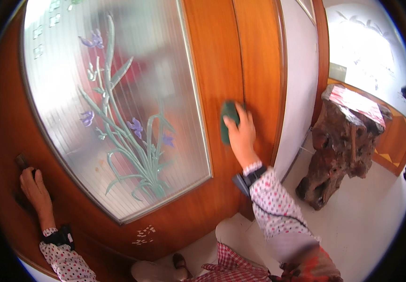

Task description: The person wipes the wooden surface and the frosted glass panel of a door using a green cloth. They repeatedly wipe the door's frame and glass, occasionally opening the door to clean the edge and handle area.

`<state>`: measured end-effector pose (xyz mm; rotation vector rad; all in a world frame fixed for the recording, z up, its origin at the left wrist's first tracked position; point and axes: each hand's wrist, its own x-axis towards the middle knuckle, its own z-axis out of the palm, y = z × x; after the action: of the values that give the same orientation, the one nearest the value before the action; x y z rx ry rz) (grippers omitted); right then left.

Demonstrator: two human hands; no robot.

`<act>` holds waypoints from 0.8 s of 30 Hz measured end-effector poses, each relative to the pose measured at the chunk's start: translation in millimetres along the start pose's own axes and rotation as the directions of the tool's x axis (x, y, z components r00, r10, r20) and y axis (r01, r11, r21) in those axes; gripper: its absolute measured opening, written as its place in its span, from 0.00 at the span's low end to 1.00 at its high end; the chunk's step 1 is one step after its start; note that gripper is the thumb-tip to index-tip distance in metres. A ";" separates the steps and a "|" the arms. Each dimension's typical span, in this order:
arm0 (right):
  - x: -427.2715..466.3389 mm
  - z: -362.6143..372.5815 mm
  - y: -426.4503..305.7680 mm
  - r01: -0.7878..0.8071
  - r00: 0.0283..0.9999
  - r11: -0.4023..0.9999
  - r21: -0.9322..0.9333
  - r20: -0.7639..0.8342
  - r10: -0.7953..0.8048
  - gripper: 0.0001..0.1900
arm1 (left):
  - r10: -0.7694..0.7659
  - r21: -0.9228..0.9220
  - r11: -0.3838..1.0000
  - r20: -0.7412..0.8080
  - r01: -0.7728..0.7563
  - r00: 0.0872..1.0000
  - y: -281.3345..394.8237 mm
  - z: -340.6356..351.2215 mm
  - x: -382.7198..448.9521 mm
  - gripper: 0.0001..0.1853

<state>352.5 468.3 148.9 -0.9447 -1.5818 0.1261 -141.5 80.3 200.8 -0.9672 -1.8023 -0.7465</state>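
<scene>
My right hand (242, 135) holds a dark green cloth or pad (228, 121) flat against the wooden door frame (217, 70), right of the glass panel (146, 88). The fluted glass shows raised purple flowers and green leaves. At the far left, my left hand (33, 183) is closed around a dark door handle (22, 162), whose lower part the fingers hide. Both forearms wear dotted sleeves with black wrist straps.
To the right stands a gnarled wooden root stand (347, 141) with a red and white sheet (358, 102) on top. Behind it is a bright frosted pane (365, 53) in a wooden frame. Pale floor tiles (354, 225) and a shoe (181, 264) show below.
</scene>
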 end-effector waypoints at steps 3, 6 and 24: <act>74.3 9.7 -64.4 0.183 0.975 0.979 0.096 -0.146 -0.168 0.32 | 0.015 -0.005 1.000 -0.006 -0.015 1.000 -9.2 2.0 -1.0 0.18; 108.9 31.2 -98.3 0.110 0.985 0.994 -0.025 -0.128 -0.112 0.36 | 0.004 0.019 1.000 0.007 -0.004 1.000 -22.9 4.3 -1.6 0.20; -197.5 68.5 139.9 -0.666 0.744 0.736 -0.121 -0.022 0.668 0.36 | -0.094 0.134 0.987 0.020 0.091 0.995 -38.5 -3.8 -6.3 0.23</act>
<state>349.9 466.3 -102.6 -1.5907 -1.2061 0.5540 -171.2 55.8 193.4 -0.8142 -1.9049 -0.6642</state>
